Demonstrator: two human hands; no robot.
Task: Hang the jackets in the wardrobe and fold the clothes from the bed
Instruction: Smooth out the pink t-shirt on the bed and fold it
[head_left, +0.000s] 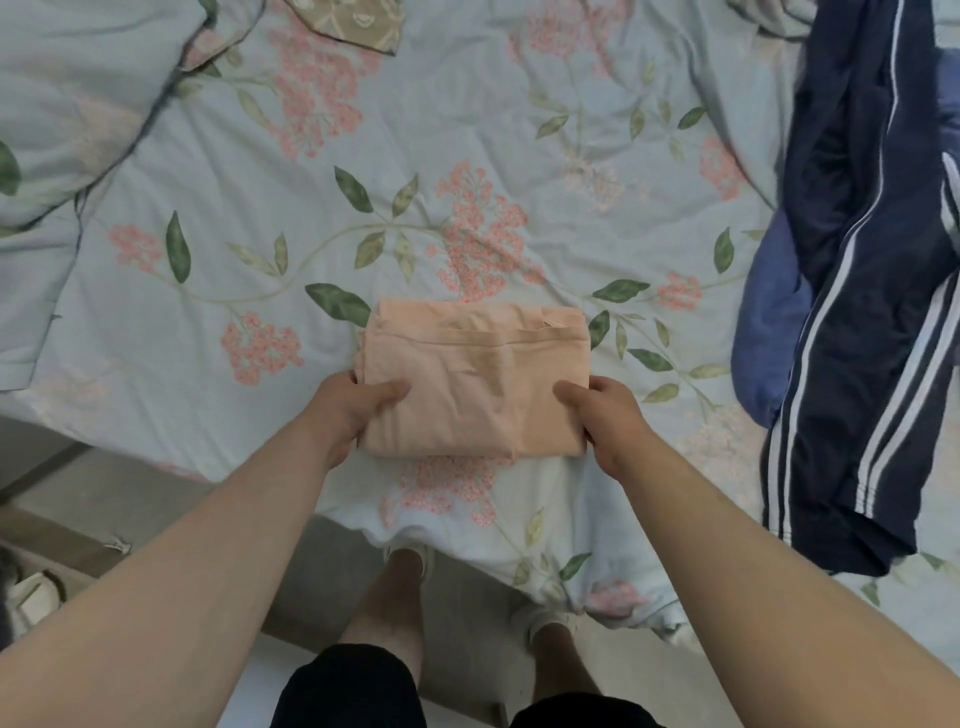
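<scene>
One soft peach fabric rectangle (475, 376)

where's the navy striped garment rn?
Head view, far right: the navy striped garment lies on the floral bedspread, partly over a blue cloth, right of the folded peach garment gripped by the left hand and right hand.

A peach garment (475, 382), folded into a rectangle, lies flat near the front edge of the bed (467, 130). A navy white-striped garment (872, 312) sprawls unfolded along the bed's right side, touching a blue cloth (769, 332).
</scene>
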